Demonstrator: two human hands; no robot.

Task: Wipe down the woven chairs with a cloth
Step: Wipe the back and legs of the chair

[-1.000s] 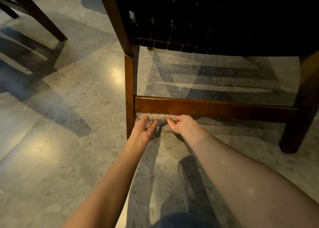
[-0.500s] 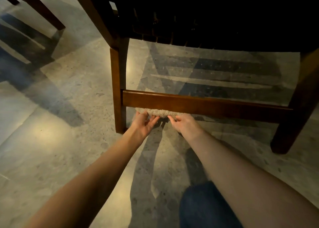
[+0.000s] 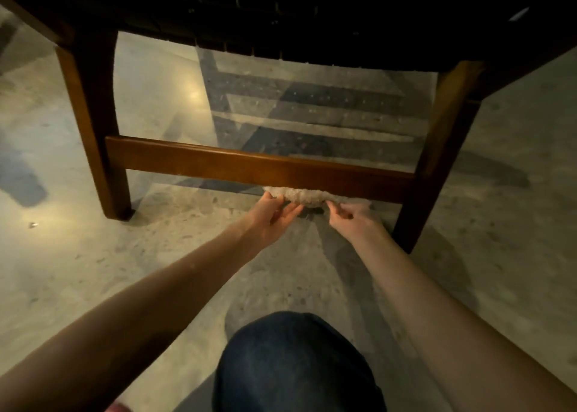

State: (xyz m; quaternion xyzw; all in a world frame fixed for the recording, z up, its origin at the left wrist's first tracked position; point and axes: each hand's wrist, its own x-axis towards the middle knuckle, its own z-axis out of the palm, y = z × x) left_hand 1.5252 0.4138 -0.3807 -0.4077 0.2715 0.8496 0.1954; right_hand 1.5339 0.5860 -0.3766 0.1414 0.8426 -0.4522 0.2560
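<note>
A dark woven chair seat (image 3: 312,15) fills the top of the head view, on brown wooden legs. A low wooden crossbar (image 3: 218,165) joins the two front legs. A pale fluffy cloth (image 3: 301,195) is pulled against the underside of that bar, near its right end. My left hand (image 3: 271,216) grips the cloth's left end. My right hand (image 3: 351,216) pinches the right end. The cloth is stretched between both hands.
The left front chair leg (image 3: 93,130) and the right front leg (image 3: 434,162) stand on a polished grey stone floor (image 3: 93,271). My knee in dark trousers (image 3: 296,361) is at the bottom centre. A small bright speck (image 3: 32,224) lies on the floor at left.
Both hands and the cloth have slid along the underside of the crossbar from its left end to near its right end. My view dropped lower and my knee came into sight.
</note>
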